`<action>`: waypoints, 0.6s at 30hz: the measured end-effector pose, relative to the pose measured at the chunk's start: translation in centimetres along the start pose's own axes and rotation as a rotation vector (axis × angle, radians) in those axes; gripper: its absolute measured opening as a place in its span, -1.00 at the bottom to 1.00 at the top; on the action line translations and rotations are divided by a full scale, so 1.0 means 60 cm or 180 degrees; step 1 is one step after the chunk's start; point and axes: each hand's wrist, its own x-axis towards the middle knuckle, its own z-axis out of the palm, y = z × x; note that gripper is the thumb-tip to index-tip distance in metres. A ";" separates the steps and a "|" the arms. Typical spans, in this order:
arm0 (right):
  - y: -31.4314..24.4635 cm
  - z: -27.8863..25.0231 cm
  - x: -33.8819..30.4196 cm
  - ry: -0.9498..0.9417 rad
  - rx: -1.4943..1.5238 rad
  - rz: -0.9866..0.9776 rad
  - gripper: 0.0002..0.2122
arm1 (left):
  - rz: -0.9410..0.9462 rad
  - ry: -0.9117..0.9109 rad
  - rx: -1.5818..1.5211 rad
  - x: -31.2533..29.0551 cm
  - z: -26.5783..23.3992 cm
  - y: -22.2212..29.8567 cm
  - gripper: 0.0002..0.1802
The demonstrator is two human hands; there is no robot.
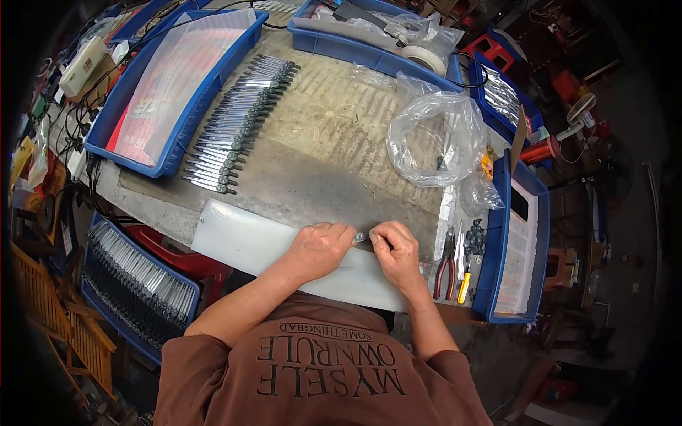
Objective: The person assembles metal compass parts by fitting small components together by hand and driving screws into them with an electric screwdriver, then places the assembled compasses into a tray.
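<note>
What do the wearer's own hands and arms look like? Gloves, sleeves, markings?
Left hand and right hand: bare, no gloves. Forearms: uncovered, no watch or band visible. Sleeves: short, loose, brown, part of a T-shirt with dark lettering.

Workshop: pliers [448, 250], blue trays [186, 130]

Table [320, 92]: moderately bright, light seemingly from above.
Sheet [245, 231]: soft sheen.
Bag [465, 121]: glare along folds.
Left hand [316, 250], right hand [396, 254]: evenly lit, fairly sharp.
Piece [360, 237]: glinting, detail indistinct.
Floor [639, 312]: dim, detail lost.
Rim: blackened, straight edges bowed.
</note>
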 end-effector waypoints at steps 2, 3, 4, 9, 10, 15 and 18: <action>-0.004 -0.003 -0.005 -0.0020 0.0101 0.0195 -0.96 | 0.0002 -0.0011 -0.0016 0.000 0.000 0.000 -0.90; -0.006 -0.004 -0.008 -0.0074 0.0242 0.0530 -0.97 | 0.0002 -0.0011 -0.0016 0.000 -0.001 0.000 -0.90; -0.007 -0.005 -0.011 -0.0128 0.0383 0.0864 -0.96 | -0.0004 -0.0027 -0.0020 0.000 -0.002 0.000 -0.91; 0.001 -0.007 -0.019 -0.0330 0.1419 0.1553 -0.93 | -0.0001 -0.0064 0.0007 -0.001 -0.001 -0.001 -0.92; 0.001 -0.007 -0.020 -0.0334 0.1721 0.1670 -0.92 | -0.0002 -0.0040 0.0006 -0.001 0.000 0.000 -0.92; -0.005 -0.004 -0.020 -0.0397 0.1638 0.1575 -0.92 | -0.0003 -0.0025 -0.0017 -0.001 0.000 -0.001 -0.91; -0.008 -0.002 -0.019 -0.0345 0.0875 0.1039 -0.94 | -0.0015 -0.0064 -0.0021 0.000 -0.002 0.000 -0.91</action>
